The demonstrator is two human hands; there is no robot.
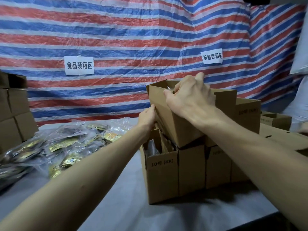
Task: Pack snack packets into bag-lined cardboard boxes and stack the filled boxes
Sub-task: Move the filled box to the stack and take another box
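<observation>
A tilted open cardboard box rests on top of a row of open boxes on the grey table. My right hand grips its upper rim, fingers curled over the edge where clear bag lining shows. My left hand holds the box's left corner lower down. A pile of snack packets in clear and gold wrapping lies on the table to the left.
Closed boxes are stacked at the far left. More open boxes and flat cardboard sit at the right. A striped tarp with two paper signs hangs behind. Another person's sleeve shows at the right edge.
</observation>
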